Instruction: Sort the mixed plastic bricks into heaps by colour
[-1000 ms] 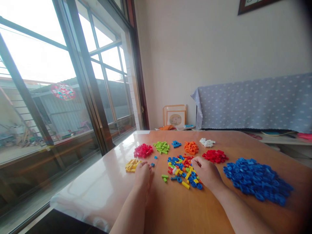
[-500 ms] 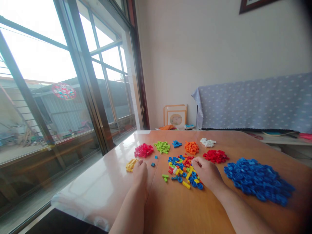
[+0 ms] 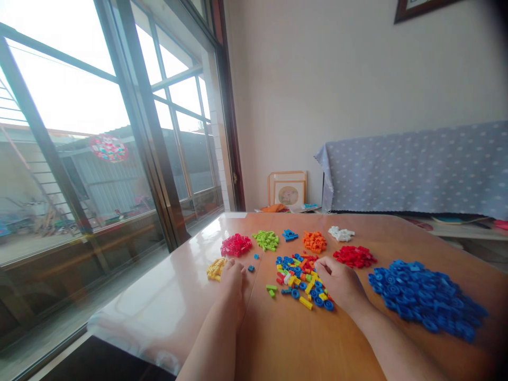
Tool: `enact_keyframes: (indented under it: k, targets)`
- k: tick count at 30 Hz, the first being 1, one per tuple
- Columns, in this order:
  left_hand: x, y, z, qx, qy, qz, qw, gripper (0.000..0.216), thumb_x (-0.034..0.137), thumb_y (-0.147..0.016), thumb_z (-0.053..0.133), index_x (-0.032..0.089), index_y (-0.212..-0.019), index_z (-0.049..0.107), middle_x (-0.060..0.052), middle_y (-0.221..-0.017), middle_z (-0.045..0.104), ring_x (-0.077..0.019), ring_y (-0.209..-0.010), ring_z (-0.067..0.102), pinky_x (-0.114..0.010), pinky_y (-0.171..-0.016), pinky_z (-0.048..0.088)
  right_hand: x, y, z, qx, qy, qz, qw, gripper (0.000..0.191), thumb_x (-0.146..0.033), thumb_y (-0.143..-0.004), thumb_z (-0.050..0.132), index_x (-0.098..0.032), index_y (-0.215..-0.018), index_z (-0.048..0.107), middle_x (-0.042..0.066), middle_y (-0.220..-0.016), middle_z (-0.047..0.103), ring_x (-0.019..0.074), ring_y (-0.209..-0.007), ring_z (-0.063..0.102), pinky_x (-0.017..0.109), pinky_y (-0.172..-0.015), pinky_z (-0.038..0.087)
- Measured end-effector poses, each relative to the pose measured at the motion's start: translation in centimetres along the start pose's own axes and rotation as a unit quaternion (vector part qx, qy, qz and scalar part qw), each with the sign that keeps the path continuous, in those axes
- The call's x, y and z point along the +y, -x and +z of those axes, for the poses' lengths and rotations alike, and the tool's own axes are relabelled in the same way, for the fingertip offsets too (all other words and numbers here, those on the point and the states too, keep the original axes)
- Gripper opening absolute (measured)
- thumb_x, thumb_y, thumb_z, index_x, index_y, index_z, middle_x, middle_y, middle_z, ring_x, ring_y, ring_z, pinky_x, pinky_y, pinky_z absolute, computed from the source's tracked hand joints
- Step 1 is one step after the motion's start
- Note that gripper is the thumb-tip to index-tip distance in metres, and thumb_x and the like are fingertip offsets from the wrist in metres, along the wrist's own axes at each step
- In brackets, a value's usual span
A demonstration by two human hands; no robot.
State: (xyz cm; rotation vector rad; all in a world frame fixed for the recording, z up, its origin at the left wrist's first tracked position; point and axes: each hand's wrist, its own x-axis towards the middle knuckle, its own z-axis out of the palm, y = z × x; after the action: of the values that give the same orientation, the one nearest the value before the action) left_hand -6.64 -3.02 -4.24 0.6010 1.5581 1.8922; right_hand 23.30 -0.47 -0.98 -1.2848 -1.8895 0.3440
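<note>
1. The mixed heap of small multicoloured plastic bricks and rings [image 3: 297, 281] lies right of the frame's centre, below mid-height, on the glossy brown wooden surface [image 3: 301, 346].
2. The right hand [image 3: 332, 274] is at the heap's right edge, thumb and fingertips drawn together; whether they pinch a piece, I cannot tell.
3. The left hand [image 3: 233, 271], left of centre, is curled beside the pile of yellow plastic bricks [image 3: 215, 269], partly covering it; its fingertips are hidden, so its grip cannot be told.
4. These pieces are probably light, stiff, fairly smooth and hard to break. A thumb-and-finger pinch across a brick's narrow sides, or on a ring's rim, should suit.
5. The oblong yellow brick [image 3: 306, 303] at the heap's lower edge lies with its long axis sloping from upper left to lower right.
6. The blue plastic ring [image 3: 328, 305] to its right is round, pointing no particular way.
</note>
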Motion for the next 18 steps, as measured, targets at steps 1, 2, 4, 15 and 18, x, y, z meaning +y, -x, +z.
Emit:
enact_keyframes:
  k: [1,2,4,15,18]
  targets:
    - [0.1,0.1,0.0,-0.004,0.008,-0.007,1.0,0.016,0.015,-0.066,0.062,0.02,-0.078,0.051,0.002,-0.073,0.05,-0.0106,-0.068,0.06,-0.027,-0.073,0.053,0.0,-0.1,0.1,0.002,-0.001,0.003,1.0,0.034,-0.047,-0.091,0.045,-0.023,-0.079,0.066,0.0,-0.061,0.063,0.0161,-0.06,0.056,0.024,-0.056,0.035]
    - [0.1,0.1,0.1,-0.008,0.016,-0.014,1.0,0.017,0.015,-0.067,0.061,0.021,-0.079,0.051,0.002,-0.075,0.051,-0.0113,-0.07,0.061,-0.027,-0.073,0.054,0.1,-0.1,0.3,0.006,-0.001,0.007,1.0,0.034,-0.047,-0.09,0.045,-0.023,-0.078,0.066,0.0,-0.061,0.063,0.0162,-0.059,0.056,0.024,-0.055,0.035]
    - [0.3,0.1,0.2,-0.011,0.029,-0.027,0.999,0.019,0.015,-0.067,0.062,0.021,-0.083,0.053,0.0,-0.08,0.053,-0.0125,-0.076,0.063,-0.027,-0.074,0.054,0.3,-0.3,0.6,0.013,0.002,0.016,1.0,0.034,-0.048,-0.089,0.046,-0.024,-0.076,0.067,0.0,-0.06,0.063,0.016,-0.058,0.056,0.024,-0.054,0.034]
    - [0.4,-0.2,0.3,0.0,0.05,-0.044,0.998,0.036,0.014,-0.07,0.062,0.021,-0.105,0.056,-0.006,-0.101,0.058,-0.0145,-0.089,0.065,-0.028,-0.08,0.054,0.8,-0.4,1.0,0.021,0.002,0.019,1.0,0.037,-0.05,-0.088,0.046,-0.023,-0.077,0.068,0.0,-0.059,0.065,0.0158,-0.055,0.055,0.025,-0.054,0.034]
    - [0.5,0.2,0.5,-0.016,0.012,0.005,1.0,0.036,0.017,-0.073,0.062,0.018,-0.109,0.058,-0.008,-0.103,0.061,-0.0159,-0.089,0.065,-0.03,-0.079,0.053,0.7,-0.3,0.8,0.02,-0.004,0.004,1.0,0.038,-0.05,-0.089,0.046,-0.022,-0.076,0.067,0.001,-0.059,0.064,0.016,-0.057,0.056,0.025,-0.054,0.035]
